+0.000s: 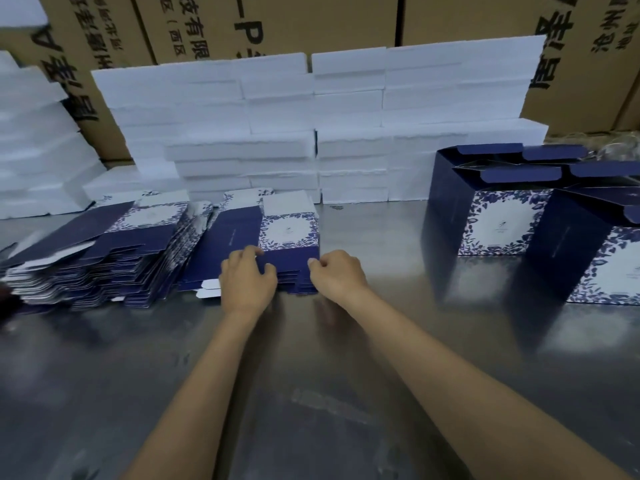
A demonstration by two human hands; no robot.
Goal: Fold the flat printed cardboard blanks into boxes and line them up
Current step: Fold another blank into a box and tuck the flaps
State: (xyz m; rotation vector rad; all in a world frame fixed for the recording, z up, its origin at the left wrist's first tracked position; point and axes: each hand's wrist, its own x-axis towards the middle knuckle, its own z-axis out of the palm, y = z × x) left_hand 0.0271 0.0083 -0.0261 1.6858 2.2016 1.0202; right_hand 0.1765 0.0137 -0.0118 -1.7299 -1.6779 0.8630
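A stack of flat navy blanks with blue floral print (pixel 263 233) lies at the middle of the steel table (pixel 311 375). My left hand (pixel 247 280) rests on the near edge of the top blank, fingers curled over it. At that stack's near right corner my right hand (pixel 337 273) pinches the blank's edge. A second, slumped pile of blanks (pixel 104 258) spreads to the left. Two folded boxes stand at the right with open top flaps, one farther back (pixel 485 209), the other nearer (pixel 595 251).
Stacks of white foam blocks (pixel 311 126) form a wall behind the blanks, with more at the far left (pixel 34 150). Brown printed cartons (pixel 277 22) rise behind them. The near table surface lies in front of my arms.
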